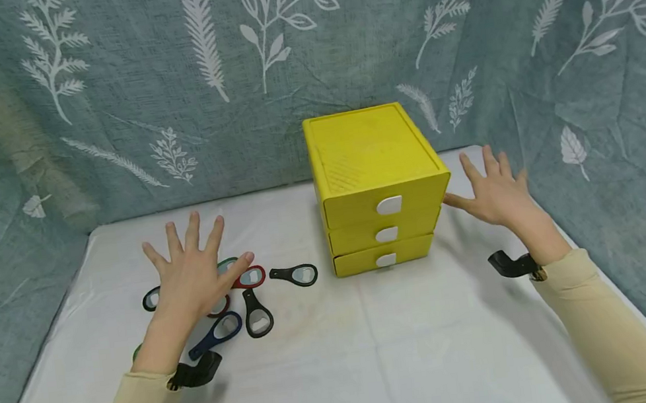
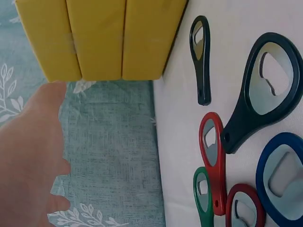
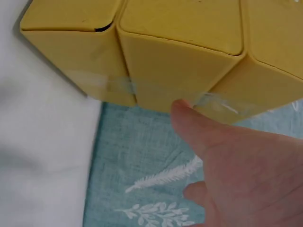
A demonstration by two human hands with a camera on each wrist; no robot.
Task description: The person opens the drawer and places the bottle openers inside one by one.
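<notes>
Head view: I see the left hand (image 1: 190, 276) over a loose cluster of bottle openers on the white-covered counter (image 1: 347, 358), its fingers spread wide and holding nothing. A blue opener (image 1: 216, 334), a red opener (image 1: 250, 277) and two black ones lie about it; some others are partly hidden beneath the hand and forearm. The right hand (image 1: 495, 192), fingers also splayed and holding nothing, is beside the yellow drawer unit (image 1: 377, 149), whose three drawers look pushed in.

Left wrist view: I get the thumb and two fingertips, apart from the openers; a green opener (image 2: 203, 194) lies against the red one.

Right wrist view: the thumb overlaps the side of the unit, and I cannot tell whether it touches.

I judge this a ready pose, with no handling begun. From here, picking up an opener would call for lowering the left hand and pinching a handle; working a drawer would call for bringing the right hand round to a white pull (image 1: 389, 205).
</notes>
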